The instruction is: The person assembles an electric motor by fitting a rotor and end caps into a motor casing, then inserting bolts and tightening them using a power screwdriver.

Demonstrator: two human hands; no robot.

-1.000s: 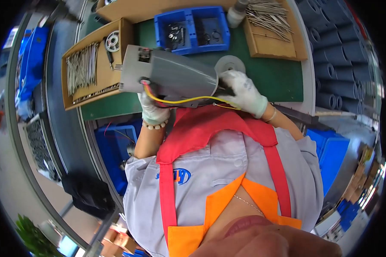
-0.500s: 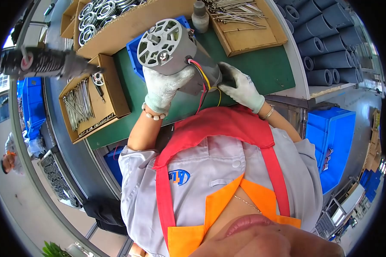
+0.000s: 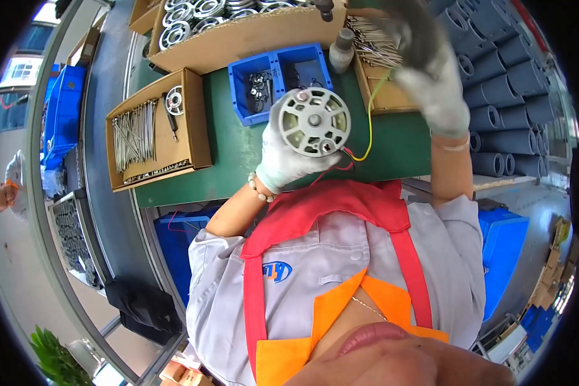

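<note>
My left hand (image 3: 282,154), in a white glove, is closed round the side of a grey electric motor (image 3: 314,121) whose slotted metal end cap faces up. Red and yellow wires leave the motor near its lower right edge. The yellow wire (image 3: 371,128) curves up towards my right hand (image 3: 434,90); whether it is held cannot be seen. My right hand, gloved too, is raised at the upper right and smeared by motion. A dark blurred shape (image 3: 418,32) covers its fingers. A blue divided bin (image 3: 251,112) with small metal parts lies just behind the motor.
On the green bench (image 3: 219,174) stand a cardboard box of long bolts (image 3: 202,141), a box of metal rings (image 3: 238,42), a small bottle (image 3: 341,51) and another bolt box (image 3: 399,100). A dark tool tip (image 3: 325,9) hangs at the top. Grey tubes (image 3: 514,143) are stacked right.
My right hand has left the motor and risen to the upper right. The motor has turned end up in my left hand. The camera view has shifted, and the dark power tool at left is gone from there.
</note>
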